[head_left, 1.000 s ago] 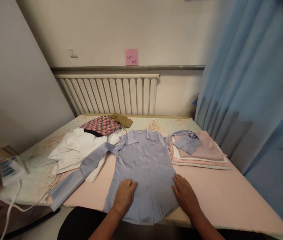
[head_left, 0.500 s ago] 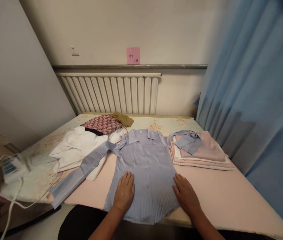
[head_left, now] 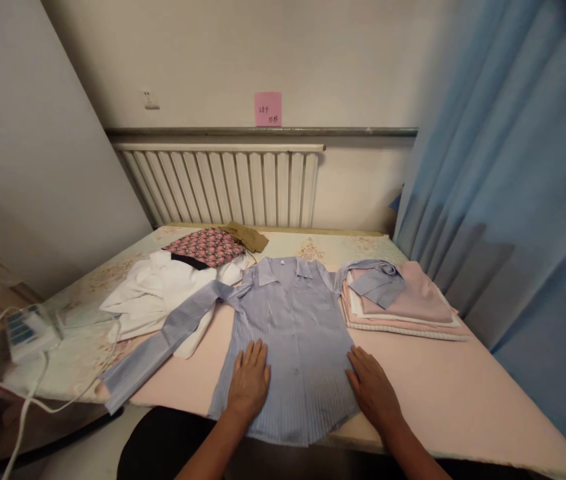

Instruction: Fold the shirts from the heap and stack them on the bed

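A blue striped button-up shirt [head_left: 295, 333] lies front up on the table, collar toward the wall and hem at the near edge. Its left-hand sleeve stretches out diagonally toward the near left; the other sleeve is bunched on top of a folded pile. My left hand [head_left: 249, 380] rests flat on the lower left of the shirt, fingers extended. Over at the shirt's right side edge, my right hand [head_left: 373, 387] lies flat with fingers outstretched, the fingertips touching the fabric. Neither hand grips anything.
Folded pink and white clothes [head_left: 413, 300] are stacked at right. White garments [head_left: 147, 293], a red patterned cloth [head_left: 205, 247] and a brown cloth [head_left: 247, 237] lie at back left. A power strip [head_left: 33, 333] with white cables sits far left. A blue curtain [head_left: 503, 200] hangs at right.
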`<state>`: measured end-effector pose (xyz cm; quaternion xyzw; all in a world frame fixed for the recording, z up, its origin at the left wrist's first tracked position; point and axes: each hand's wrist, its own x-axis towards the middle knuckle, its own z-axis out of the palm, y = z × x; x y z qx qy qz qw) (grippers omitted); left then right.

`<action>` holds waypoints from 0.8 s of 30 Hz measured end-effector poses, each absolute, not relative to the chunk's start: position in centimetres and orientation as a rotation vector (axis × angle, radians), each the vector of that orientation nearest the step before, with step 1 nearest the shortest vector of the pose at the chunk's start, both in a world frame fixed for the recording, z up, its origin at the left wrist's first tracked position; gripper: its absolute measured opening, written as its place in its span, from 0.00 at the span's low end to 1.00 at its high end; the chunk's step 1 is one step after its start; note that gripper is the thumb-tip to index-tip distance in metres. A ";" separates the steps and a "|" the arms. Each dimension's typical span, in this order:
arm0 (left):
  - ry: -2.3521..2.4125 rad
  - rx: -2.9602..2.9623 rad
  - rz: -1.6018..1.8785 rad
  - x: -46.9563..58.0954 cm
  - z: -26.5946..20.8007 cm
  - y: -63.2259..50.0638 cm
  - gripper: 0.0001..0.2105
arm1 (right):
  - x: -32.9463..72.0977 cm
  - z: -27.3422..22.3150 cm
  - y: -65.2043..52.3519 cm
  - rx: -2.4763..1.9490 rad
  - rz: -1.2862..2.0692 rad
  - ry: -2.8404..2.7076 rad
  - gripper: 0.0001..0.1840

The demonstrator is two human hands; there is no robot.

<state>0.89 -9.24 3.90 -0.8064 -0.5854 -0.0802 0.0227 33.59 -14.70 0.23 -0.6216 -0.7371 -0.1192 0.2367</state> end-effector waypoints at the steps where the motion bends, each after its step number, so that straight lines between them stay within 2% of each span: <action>1: -1.818 -2.499 -0.244 0.9 3.9 -9.2 0.24 | 33.6 0.2 -14.7 -1.705 -0.328 -2.024 0.21; 24: -1.810 -2.478 -0.304 0.8 3.7 -9.2 0.24 | 33.5 0.3 -14.8 -1.699 -0.311 -2.017 0.21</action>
